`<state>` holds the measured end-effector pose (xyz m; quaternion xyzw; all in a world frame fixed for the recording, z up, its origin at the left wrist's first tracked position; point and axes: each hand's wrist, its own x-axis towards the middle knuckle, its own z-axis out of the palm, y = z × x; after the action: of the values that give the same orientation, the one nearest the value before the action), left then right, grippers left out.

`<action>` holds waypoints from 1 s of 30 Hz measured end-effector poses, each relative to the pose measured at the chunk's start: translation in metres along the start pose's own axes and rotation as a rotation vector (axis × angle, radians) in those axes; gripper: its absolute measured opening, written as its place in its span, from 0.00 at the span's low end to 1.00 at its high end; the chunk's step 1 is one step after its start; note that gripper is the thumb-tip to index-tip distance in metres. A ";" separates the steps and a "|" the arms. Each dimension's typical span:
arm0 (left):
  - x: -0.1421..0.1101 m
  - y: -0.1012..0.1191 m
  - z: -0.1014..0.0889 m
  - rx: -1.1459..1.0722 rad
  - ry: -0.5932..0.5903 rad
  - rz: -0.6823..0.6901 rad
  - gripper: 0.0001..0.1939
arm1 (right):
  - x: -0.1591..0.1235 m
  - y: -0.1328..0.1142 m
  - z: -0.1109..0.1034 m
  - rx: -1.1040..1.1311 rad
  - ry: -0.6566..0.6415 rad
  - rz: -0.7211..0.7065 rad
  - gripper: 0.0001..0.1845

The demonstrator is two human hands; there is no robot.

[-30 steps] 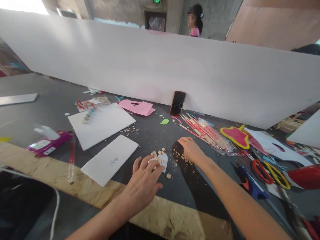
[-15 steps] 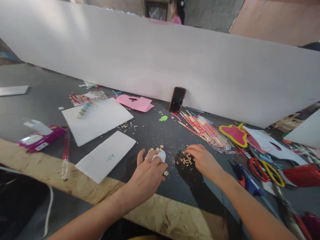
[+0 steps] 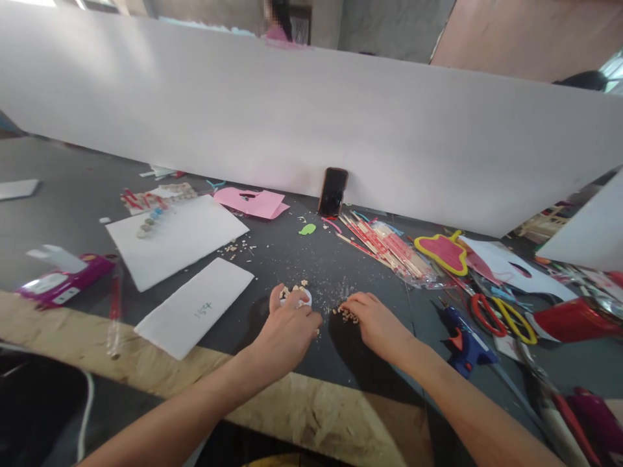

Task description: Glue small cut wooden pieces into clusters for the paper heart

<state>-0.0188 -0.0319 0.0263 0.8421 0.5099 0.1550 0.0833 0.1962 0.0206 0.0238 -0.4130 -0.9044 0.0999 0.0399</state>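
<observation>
White cutout (image 3: 306, 298) lies partly under the spread left hand (image 3: 287, 329), pale bits (image 3: 346, 315) by right hand (image 3: 380, 324), grip unclear.

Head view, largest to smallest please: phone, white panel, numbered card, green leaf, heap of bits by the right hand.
1. White panel
2. Numbered card
3. Phone
Smallest, not ranked: green leaf and heap of bits look alike; the right hand may hide some.
</observation>
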 end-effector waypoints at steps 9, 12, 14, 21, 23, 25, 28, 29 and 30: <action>-0.002 -0.013 -0.021 -0.067 0.053 -0.111 0.10 | 0.008 -0.005 -0.002 0.057 0.076 -0.058 0.14; -0.002 -0.023 -0.027 -0.056 0.054 -0.169 0.12 | 0.007 -0.012 0.000 0.051 0.055 -0.096 0.10; 0.000 -0.031 -0.030 -0.043 0.040 -0.216 0.11 | 0.003 -0.013 -0.001 0.042 0.049 -0.103 0.09; 0.026 -0.063 -0.032 -0.004 0.047 -0.338 0.14 | -0.014 0.002 -0.013 -0.002 0.100 -0.030 0.10; 0.034 -0.070 -0.027 0.001 0.039 -0.346 0.13 | -0.015 0.003 -0.012 -0.023 0.117 0.021 0.12; 0.038 -0.074 -0.021 0.005 0.022 -0.344 0.12 | -0.017 -0.001 -0.008 -0.032 0.116 0.046 0.11; 0.037 -0.076 -0.017 0.014 0.000 -0.334 0.12 | -0.021 -0.013 -0.003 -0.024 0.102 0.039 0.10; 0.035 -0.075 -0.017 0.018 -0.003 -0.329 0.13 | -0.023 -0.016 -0.002 -0.018 0.098 0.033 0.10; 0.032 -0.073 -0.018 0.023 -0.004 -0.325 0.13 | -0.024 -0.019 -0.001 -0.011 0.093 0.026 0.10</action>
<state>-0.0722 0.0305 0.0275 0.7497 0.6409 0.1321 0.0985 0.1980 -0.0095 0.0292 -0.4291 -0.8966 0.0761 0.0785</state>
